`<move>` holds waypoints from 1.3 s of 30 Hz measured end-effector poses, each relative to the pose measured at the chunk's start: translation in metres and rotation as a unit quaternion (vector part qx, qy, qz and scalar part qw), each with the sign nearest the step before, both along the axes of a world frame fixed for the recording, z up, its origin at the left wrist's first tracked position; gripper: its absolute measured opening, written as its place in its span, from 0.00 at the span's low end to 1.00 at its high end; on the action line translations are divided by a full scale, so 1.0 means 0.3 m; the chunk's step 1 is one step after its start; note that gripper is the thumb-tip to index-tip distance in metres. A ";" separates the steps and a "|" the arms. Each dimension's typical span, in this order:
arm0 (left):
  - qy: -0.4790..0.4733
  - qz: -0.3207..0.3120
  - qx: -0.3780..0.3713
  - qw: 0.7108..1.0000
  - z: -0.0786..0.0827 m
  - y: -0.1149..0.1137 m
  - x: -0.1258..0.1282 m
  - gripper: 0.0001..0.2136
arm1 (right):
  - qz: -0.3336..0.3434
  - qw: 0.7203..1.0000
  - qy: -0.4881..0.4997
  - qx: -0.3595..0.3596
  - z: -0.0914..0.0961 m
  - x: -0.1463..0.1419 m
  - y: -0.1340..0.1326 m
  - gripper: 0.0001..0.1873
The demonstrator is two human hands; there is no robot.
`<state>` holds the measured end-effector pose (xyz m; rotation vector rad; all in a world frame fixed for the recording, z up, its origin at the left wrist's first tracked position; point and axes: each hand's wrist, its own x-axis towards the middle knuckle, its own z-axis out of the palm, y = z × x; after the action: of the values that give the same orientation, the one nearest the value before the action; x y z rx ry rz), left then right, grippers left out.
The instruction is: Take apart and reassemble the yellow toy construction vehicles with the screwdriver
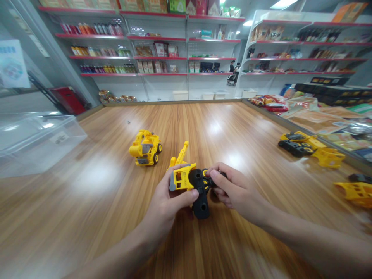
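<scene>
My left hand [170, 197] is closed around a toy construction vehicle [186, 179] with a yellow cab, a grey edge and a black underside turned partly towards me. Its thumb presses on the black base [202, 205], which has round holes. A yellow boom [182, 153] sticks up behind the cab. My right hand [232, 186] pinches a black part with yellow wheels [205, 178] at the vehicle's right side. The fingertips hide some of that part, so I cannot tell whether it is fully attached. The toy is held just above the wooden table.
A yellow toy truck [145, 149] stands left of centre. More yellow and black toy vehicles [310, 147] lie at the right edge, one [356, 192] nearer me. A clear plastic box [37, 143] is at left. Packaged goods [314, 112] lie beyond the table's right rim.
</scene>
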<state>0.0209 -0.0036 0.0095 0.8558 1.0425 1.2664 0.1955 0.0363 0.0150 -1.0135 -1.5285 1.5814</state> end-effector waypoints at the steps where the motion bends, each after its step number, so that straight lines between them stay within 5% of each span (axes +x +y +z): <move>1: -0.002 0.004 0.004 1.000 -0.003 0.002 0.000 0.26 | 0.000 1.000 -0.008 0.006 -0.002 0.001 0.001 0.15; 23: -0.042 0.012 -0.013 0.999 -0.006 0.000 0.003 0.19 | 0.023 0.999 -0.026 0.001 -0.006 0.010 0.000 0.06; 29: -0.055 0.006 -0.012 0.998 -0.005 0.004 0.007 0.18 | 0.015 0.983 -0.101 0.150 0.004 0.019 -0.012 0.06; 34: -0.044 0.003 -0.027 0.999 -0.009 0.006 0.001 0.19 | 0.026 0.968 -0.166 0.187 0.013 0.020 -0.017 0.05; 39: -0.025 -0.002 -0.037 0.999 -0.013 0.011 -0.007 0.19 | 0.078 0.921 -0.271 0.268 0.004 0.006 -0.010 0.12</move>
<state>0.0187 -0.0002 0.0056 0.7661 1.0402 1.2326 0.1972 0.0332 0.0161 -1.0667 -2.3042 0.8993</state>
